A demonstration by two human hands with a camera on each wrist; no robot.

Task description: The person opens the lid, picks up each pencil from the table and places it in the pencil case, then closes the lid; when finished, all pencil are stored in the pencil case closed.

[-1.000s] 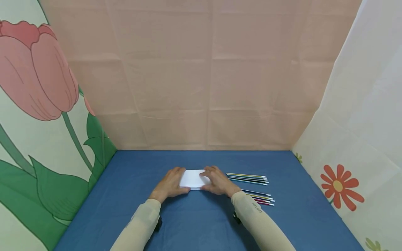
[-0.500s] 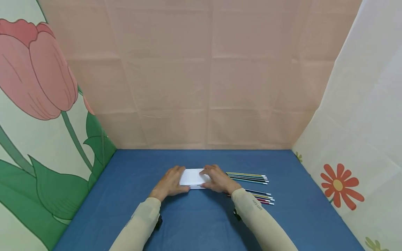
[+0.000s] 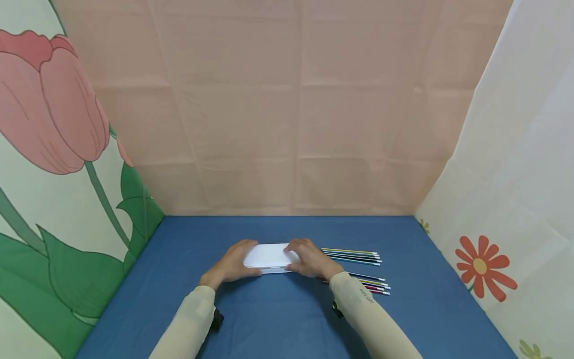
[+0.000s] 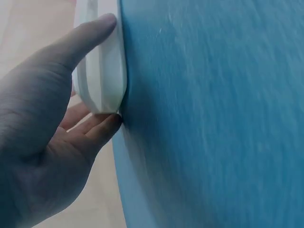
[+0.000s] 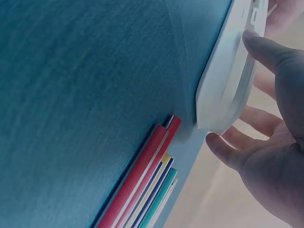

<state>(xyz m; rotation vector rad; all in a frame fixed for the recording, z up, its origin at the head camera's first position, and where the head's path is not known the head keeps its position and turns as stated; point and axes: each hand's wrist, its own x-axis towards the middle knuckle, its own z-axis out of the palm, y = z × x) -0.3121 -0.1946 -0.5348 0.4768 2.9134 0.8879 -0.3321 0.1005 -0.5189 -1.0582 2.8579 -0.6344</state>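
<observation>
A white plastic pencil case (image 3: 269,256) with rounded corners lies on the blue cloth in the middle of the head view. My left hand (image 3: 232,260) holds its left end, thumb along the near side and fingers at the end and far side. At the other end my right hand (image 3: 309,259) grips it, the thumb on the near side by a small latch and the fingers round the right end. In the left wrist view the case (image 4: 105,71) stands between thumb and fingertips. The right wrist view shows a seam along the case (image 5: 223,85).
To the right lie two groups of pencils: the farther pencils (image 3: 352,255) are fanned slightly, and the nearer pencils (image 3: 374,285) are partly hidden by my right forearm. A tan cloth wall (image 3: 287,124) rises behind the blue tabletop (image 3: 269,319); patterned cloths flank it.
My left hand has moved left over the last half second, and more of the pencil case's top shows between the hands. The right hand has stayed nearly still.
</observation>
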